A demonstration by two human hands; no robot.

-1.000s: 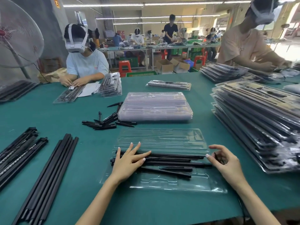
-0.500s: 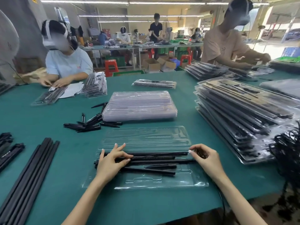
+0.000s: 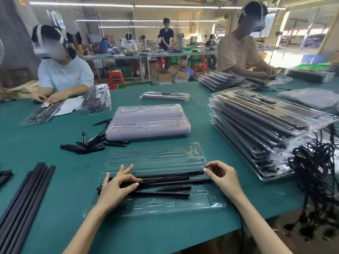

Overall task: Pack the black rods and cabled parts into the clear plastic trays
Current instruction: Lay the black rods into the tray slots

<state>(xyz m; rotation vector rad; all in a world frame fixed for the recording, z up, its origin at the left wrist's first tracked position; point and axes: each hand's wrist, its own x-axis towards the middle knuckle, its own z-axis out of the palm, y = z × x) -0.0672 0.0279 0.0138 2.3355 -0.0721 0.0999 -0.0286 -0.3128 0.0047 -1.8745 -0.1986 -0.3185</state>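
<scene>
at the far left a bundle of long black rods point(image 3: 23, 202) lies on the green table point(image 3: 60, 215), running away from the near edge. further in, a loose heap of short black pens point(image 3: 88, 145) sits beside a stack of empty clear trays point(image 3: 148, 121). in front of that stack an open clear tray point(image 3: 156, 204) lies flat near the table edge, with several black rods point(image 3: 165, 182) laid lengthwise in its grooves. the left hand point(image 3: 115, 187) rests on the left end of those rods, thumb and forefinger curled round them, the other fingers spread. a thin black cable point(image 3: 176, 176) runs across the rods to the right hand point(image 3: 222, 177), which pinches a small black part at the tray's right end. to the right stands a tall pile of filled trays point(image 3: 256, 129), and a tangle of black cables point(image 3: 315, 173) hangs over the table's right edge.
</scene>
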